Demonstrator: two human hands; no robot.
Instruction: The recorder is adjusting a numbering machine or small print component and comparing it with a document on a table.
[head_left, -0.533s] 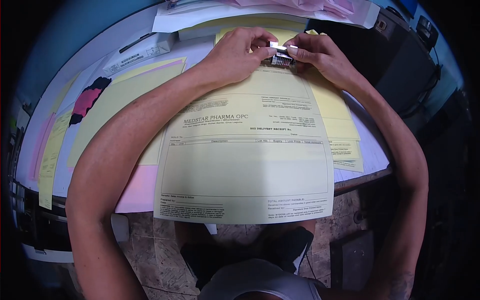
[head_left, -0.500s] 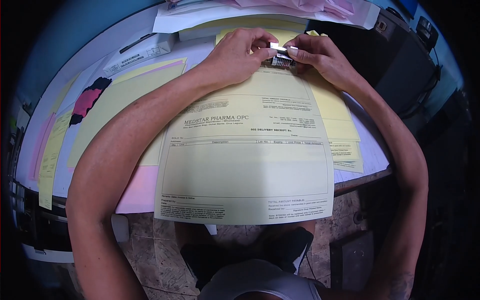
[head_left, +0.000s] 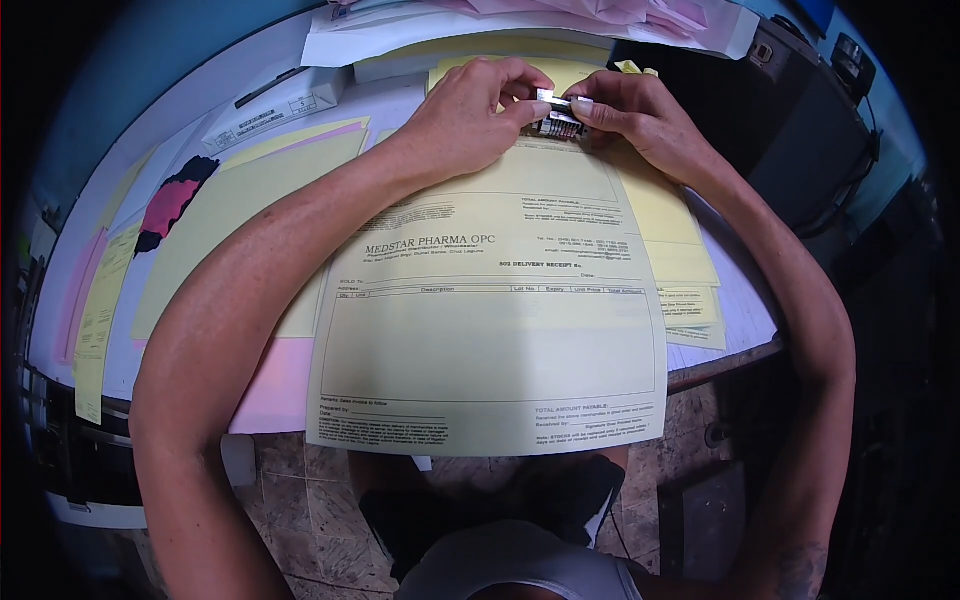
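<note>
Both grips are closed on one thing: a small metal device (head_left: 558, 120) with a bright top plate and a row of little ridged parts along its near side. The left hand (head_left: 482, 112) pinches its left end between thumb and fingers, and the right hand (head_left: 640, 115) does the same at its right end. The fingertips cover much of it, so the parts look like a set of narrow wheels, though I can't be sure at this size.

The device sits at the far end of a long yellow sheet (head_left: 490, 345), in front of more yellow paper. Ruled boxes and dark print run down the sheet, and its near end hangs over the front edge of the white surface (head_left: 742, 310). To the right, partly beneath the sheet, lie other yellow forms (head_left: 685, 245), their edges out of line.

On the left, past the forearm, is a yellow stack (head_left: 250, 215) with a pink sheet (head_left: 275, 385) showing nearer the front. A black and pink cloth (head_left: 172, 210) lies at that stack's left edge, and a narrow yellow strip (head_left: 95, 350) droops off the front further left. Beyond the stack is a white package (head_left: 285, 112) — a slim dark object (head_left: 270, 87) rests across it. Pink papers (head_left: 610, 10) lie on a white ledge at the back; black equipment (head_left: 715, 95) stands to the right.
</note>
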